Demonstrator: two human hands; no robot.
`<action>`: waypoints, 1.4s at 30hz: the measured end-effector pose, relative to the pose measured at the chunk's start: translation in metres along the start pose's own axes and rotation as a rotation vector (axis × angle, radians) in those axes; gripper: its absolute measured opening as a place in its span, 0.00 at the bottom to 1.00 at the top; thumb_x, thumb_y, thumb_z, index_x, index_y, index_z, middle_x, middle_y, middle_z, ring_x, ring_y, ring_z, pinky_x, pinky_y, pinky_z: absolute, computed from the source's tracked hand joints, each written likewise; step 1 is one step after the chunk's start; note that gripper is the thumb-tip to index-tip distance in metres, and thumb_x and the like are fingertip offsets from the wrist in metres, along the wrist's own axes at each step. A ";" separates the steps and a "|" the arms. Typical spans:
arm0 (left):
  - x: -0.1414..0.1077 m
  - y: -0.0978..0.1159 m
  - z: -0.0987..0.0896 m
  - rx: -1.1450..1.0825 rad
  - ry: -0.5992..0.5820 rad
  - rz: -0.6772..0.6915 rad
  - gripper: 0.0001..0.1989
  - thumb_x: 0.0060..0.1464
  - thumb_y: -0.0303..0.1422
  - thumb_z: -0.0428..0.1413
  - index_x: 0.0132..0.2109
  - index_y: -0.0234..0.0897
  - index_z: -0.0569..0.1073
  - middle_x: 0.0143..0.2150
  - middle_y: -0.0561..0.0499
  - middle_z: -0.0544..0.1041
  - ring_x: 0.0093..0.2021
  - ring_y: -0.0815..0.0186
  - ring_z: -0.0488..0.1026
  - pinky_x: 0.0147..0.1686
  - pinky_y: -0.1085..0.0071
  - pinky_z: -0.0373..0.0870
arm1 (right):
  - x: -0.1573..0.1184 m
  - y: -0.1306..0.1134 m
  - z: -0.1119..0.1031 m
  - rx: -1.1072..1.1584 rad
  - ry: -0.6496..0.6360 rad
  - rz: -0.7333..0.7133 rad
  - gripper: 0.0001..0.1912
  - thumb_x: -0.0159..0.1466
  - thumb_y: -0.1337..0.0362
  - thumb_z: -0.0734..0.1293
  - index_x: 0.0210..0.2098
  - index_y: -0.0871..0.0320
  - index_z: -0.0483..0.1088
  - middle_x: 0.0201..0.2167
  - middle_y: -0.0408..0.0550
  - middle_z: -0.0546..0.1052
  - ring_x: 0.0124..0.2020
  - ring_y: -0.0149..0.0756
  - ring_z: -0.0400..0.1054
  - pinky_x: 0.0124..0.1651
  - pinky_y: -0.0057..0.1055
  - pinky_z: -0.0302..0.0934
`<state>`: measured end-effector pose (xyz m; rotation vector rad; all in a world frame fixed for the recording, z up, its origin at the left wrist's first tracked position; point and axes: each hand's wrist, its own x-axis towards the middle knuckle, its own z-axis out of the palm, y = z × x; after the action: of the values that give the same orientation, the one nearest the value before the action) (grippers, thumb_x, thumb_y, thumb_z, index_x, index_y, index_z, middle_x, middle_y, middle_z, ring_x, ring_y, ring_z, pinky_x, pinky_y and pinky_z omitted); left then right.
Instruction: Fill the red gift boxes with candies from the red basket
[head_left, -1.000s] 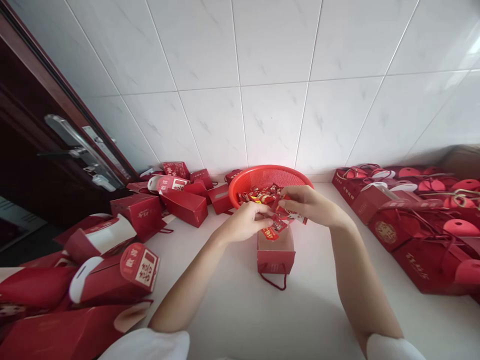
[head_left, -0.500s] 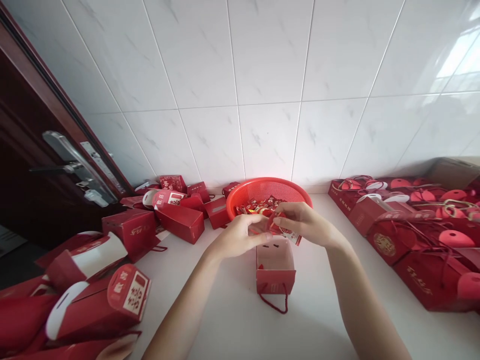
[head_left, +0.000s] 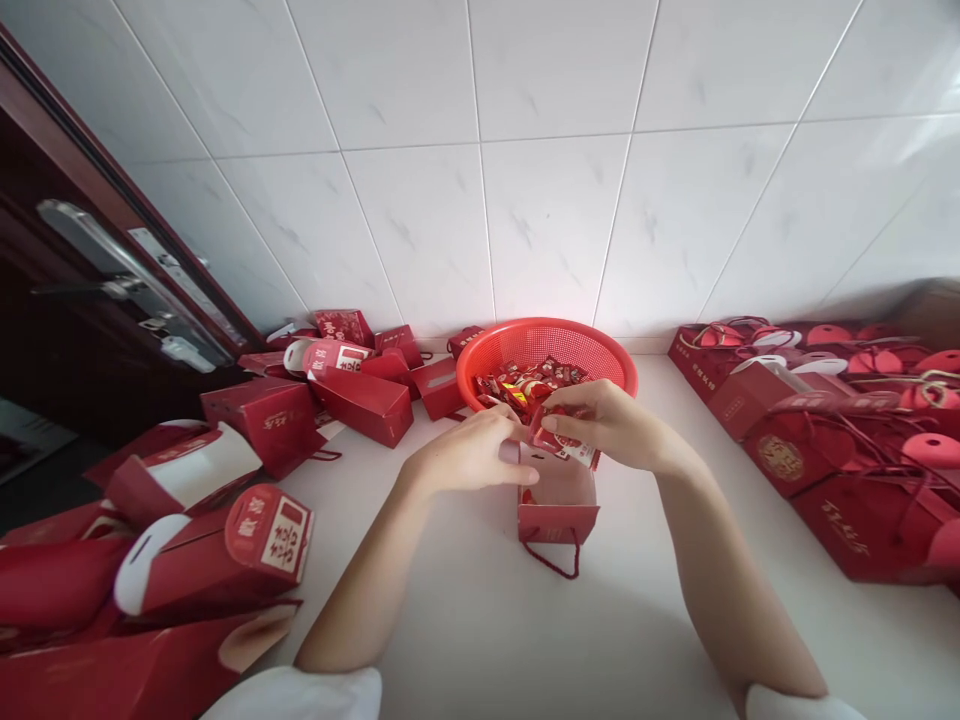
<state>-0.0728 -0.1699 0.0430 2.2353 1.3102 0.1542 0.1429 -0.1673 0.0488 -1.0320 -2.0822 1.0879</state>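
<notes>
Between the thumb and fingers of my right hand [head_left: 611, 428] are red-and-white wrapped sweets [head_left: 574, 447], held over the back of a small open red gift box [head_left: 559, 525]. The box stands on the white tabletop with its cord handle [head_left: 551, 563] hanging toward me. My left hand [head_left: 469, 455] is at the box's left side, thumb and fingers apart, its fingertips close to the sweets. Just behind both hands, an orange-red plastic basket [head_left: 559, 330] contains many small wrapped sweets [head_left: 529, 385]. Part of the box's inside is hidden by my hands.
Red gift boxes [head_left: 364, 405] lie jumbled on the left, some with open flaps. Rows of closed red boxes [head_left: 784, 455] with cord handles stand on the right. A tiled wall [head_left: 555, 220] rises behind, and a dark door [head_left: 67, 330] with a metal handle is at left.
The view has tilted down, so the table sits higher in the picture. My left fingers have parted slightly from the sweets, which my right hand keeps above the box.
</notes>
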 end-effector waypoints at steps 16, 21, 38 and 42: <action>-0.002 -0.005 -0.002 0.085 -0.135 0.087 0.29 0.43 0.35 0.64 0.56 0.46 0.75 0.47 0.49 0.74 0.44 0.56 0.74 0.32 0.71 0.65 | -0.007 -0.007 0.012 -0.284 -0.010 -0.093 0.16 0.66 0.72 0.62 0.38 0.52 0.83 0.30 0.46 0.80 0.29 0.34 0.68 0.32 0.31 0.59; -0.009 0.004 0.000 0.080 -0.109 0.099 0.21 0.43 0.31 0.63 0.48 0.41 0.76 0.47 0.49 0.74 0.41 0.59 0.74 0.31 0.71 0.64 | -0.013 -0.017 0.010 -0.146 -0.016 -0.279 0.12 0.67 0.66 0.65 0.40 0.53 0.83 0.32 0.48 0.80 0.31 0.35 0.69 0.34 0.30 0.62; -0.019 0.010 -0.004 0.109 -0.185 0.103 0.35 0.45 0.29 0.61 0.62 0.49 0.70 0.55 0.49 0.70 0.48 0.57 0.73 0.41 0.68 0.67 | -0.027 -0.018 0.005 -0.331 -0.170 -0.234 0.13 0.70 0.65 0.64 0.48 0.51 0.79 0.37 0.48 0.83 0.34 0.38 0.75 0.38 0.32 0.65; -0.019 0.009 -0.002 0.058 -0.196 0.188 0.39 0.47 0.28 0.62 0.67 0.52 0.66 0.59 0.49 0.68 0.52 0.58 0.72 0.47 0.69 0.66 | -0.038 -0.019 -0.009 -0.332 -0.094 -0.244 0.13 0.70 0.64 0.63 0.47 0.51 0.80 0.40 0.48 0.83 0.37 0.40 0.77 0.40 0.35 0.68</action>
<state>-0.0761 -0.1891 0.0524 2.3542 1.0134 -0.0358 0.1633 -0.2019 0.0653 -0.8566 -2.4466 0.6969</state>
